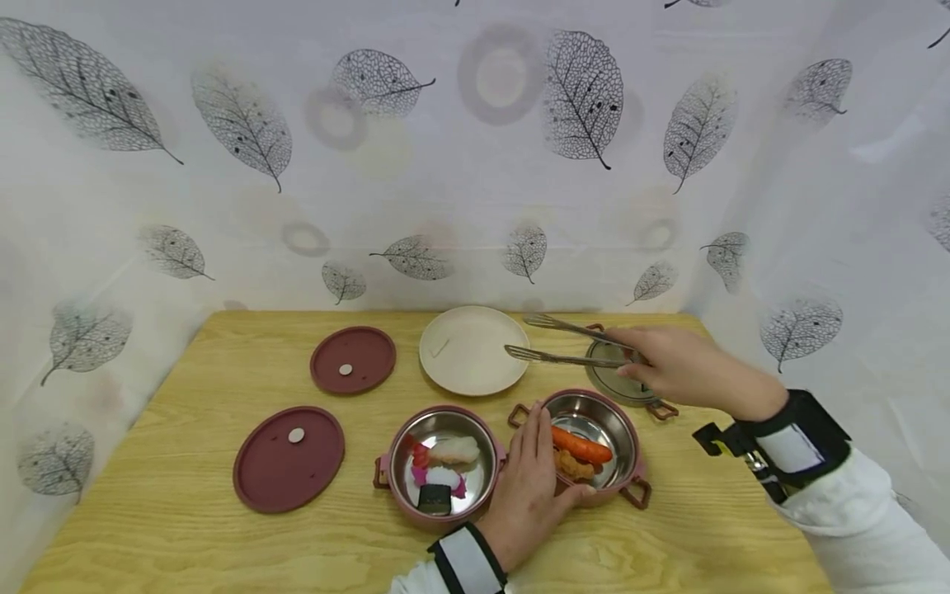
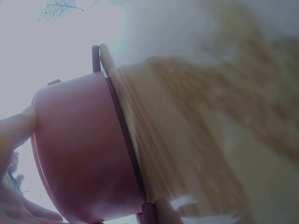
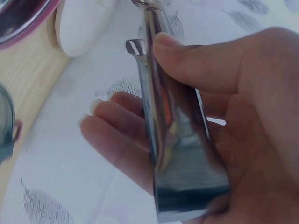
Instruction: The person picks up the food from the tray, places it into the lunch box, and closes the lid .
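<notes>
My right hand (image 1: 679,367) holds metal tongs (image 1: 564,360) by their closed end, with the two arms apart and the tips over the right edge of a cream plate (image 1: 475,373). Nothing sits between the tips. Flat against the left rim of the right pink pot (image 1: 637,445) rests my left hand (image 1: 529,478), its fingers straight; in the left wrist view the thumb (image 2: 18,126) touches the pot's rim. Inside that pot are an orange carrot (image 1: 582,446) and a brown fried-looking piece (image 1: 573,466).
The left pink pot (image 1: 398,487) contains sushi-like pieces, one with a black wrap (image 1: 435,499). Two maroon lids (image 1: 275,470) with pale knobs lie on the left. Partly behind my right hand is a greenish round dish or lid (image 1: 616,384) with brown handles. A leaf-print curtain (image 1: 475,181) surrounds the table.
</notes>
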`<state>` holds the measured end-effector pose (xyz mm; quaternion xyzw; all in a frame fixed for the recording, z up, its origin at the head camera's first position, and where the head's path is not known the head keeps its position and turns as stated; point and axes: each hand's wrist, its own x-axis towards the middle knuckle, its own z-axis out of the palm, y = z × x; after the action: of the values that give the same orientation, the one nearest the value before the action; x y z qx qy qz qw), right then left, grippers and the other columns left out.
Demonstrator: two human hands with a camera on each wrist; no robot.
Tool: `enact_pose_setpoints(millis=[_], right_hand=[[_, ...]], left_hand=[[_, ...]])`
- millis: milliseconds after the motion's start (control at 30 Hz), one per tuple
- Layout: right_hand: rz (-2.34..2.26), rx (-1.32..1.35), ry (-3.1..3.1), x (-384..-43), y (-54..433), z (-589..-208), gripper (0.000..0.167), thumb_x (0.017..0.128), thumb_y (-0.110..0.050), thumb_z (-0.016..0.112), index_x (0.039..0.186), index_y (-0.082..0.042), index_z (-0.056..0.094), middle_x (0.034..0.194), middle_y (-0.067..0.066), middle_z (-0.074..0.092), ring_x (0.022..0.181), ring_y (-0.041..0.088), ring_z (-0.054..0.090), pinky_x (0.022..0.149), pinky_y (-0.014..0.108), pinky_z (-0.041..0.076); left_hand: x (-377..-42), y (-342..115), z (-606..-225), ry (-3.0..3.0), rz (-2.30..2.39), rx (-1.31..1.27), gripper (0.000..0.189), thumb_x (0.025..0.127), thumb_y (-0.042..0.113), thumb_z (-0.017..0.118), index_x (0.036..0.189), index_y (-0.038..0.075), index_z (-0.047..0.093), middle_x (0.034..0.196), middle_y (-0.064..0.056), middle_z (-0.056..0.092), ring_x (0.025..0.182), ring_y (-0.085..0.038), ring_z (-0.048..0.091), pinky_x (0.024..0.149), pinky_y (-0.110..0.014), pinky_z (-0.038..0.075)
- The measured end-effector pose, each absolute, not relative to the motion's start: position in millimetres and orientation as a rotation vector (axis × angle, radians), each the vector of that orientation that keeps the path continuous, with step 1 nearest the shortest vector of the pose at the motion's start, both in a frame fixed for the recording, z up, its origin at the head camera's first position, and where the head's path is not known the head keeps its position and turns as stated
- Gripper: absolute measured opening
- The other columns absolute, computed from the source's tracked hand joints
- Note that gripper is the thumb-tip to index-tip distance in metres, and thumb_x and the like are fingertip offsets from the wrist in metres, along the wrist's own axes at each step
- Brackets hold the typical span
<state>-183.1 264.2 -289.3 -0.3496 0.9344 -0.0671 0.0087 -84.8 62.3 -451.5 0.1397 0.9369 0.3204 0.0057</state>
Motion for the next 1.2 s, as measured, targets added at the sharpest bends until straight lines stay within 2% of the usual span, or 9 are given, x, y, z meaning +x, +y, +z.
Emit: enact_pose_setpoints(millis=[100,300,500,733,833,1033,1200], right_hand=[[-0.191,-1.145,2.897,-196.5,246.1,-296.9,0.048,0.091,-0.012,0.070,0.134,0.004,0.056,0.097,0.008,0.071,0.077,0.011,0.064,0.067,0.033,0.054],[-0.185,-1.182,2.839,-221.2,211.7,-311.5,0.047,0.093,-0.014,0.069,0.134,0.004,0.056,0.112,0.015,0.070,0.092,0.024,0.068,0.078,0.040,0.056],[-0.088,-1.254,2.849,-241.8,182.4,-326.8,0.048,0.092,-0.015,0.070,0.135,0.000,0.057,0.113,0.015,0.071,0.094,0.027,0.070,0.079,0.041,0.057],[0.102,-1.272,2.961,-253.8,153.7,-344.7,0.049,0.089,-0.014,0.073,0.135,-0.004,0.058,0.114,0.015,0.068,0.095,0.030,0.068,0.069,0.039,0.059],[0.151,-1.279,2.967,-257.5,144.4,-350.2,0.049,0.089,-0.013,0.074,0.135,-0.005,0.058,0.117,0.014,0.069,0.098,0.030,0.068,0.070,0.039,0.059],[0.191,-1.334,2.968,-267.8,133.8,-360.8,0.044,0.088,-0.013,0.075,0.129,-0.005,0.061,0.109,0.013,0.071,0.088,0.029,0.070,0.073,0.040,0.059],[0.225,-1.330,2.984,-271.4,129.4,-365.2,0.040,0.088,-0.014,0.075,0.125,-0.006,0.062,0.102,0.011,0.070,0.081,0.027,0.069,0.068,0.039,0.058]], left_hand=[[-84.7,61.8,-452.1,2.939,1.004,0.444,0.105,0.087,0.059,0.065,0.160,0.009,0.009,0.167,-0.012,0.012,0.149,-0.031,0.028,0.111,-0.049,0.042],[-85.0,61.0,-452.4,2.930,1.002,0.438,0.104,0.087,0.057,0.067,0.160,0.010,0.010,0.167,-0.012,0.012,0.149,-0.032,0.028,0.109,-0.050,0.043],[-85.3,61.4,-451.7,2.926,0.997,0.423,0.105,0.086,0.057,0.068,0.160,0.010,0.011,0.167,-0.012,0.014,0.149,-0.031,0.028,0.111,-0.048,0.041],[-86.3,62.1,-450.5,2.889,0.987,0.387,0.106,0.085,0.058,0.069,0.160,0.012,0.011,0.167,-0.010,0.012,0.149,-0.030,0.027,0.112,-0.048,0.041],[-86.1,61.9,-451.5,2.876,0.991,0.384,0.105,0.085,0.058,0.069,0.160,0.012,0.011,0.167,-0.009,0.012,0.149,-0.030,0.027,0.111,-0.048,0.042],[-86.4,61.7,-452.1,2.863,1.019,0.392,0.104,0.086,0.057,0.069,0.160,0.012,0.010,0.167,-0.008,0.010,0.150,-0.030,0.025,0.112,-0.048,0.041],[-86.7,61.3,-451.8,2.895,1.020,0.411,0.105,0.086,0.055,0.070,0.160,0.010,0.011,0.167,-0.010,0.011,0.150,-0.030,0.026,0.112,-0.048,0.041]])
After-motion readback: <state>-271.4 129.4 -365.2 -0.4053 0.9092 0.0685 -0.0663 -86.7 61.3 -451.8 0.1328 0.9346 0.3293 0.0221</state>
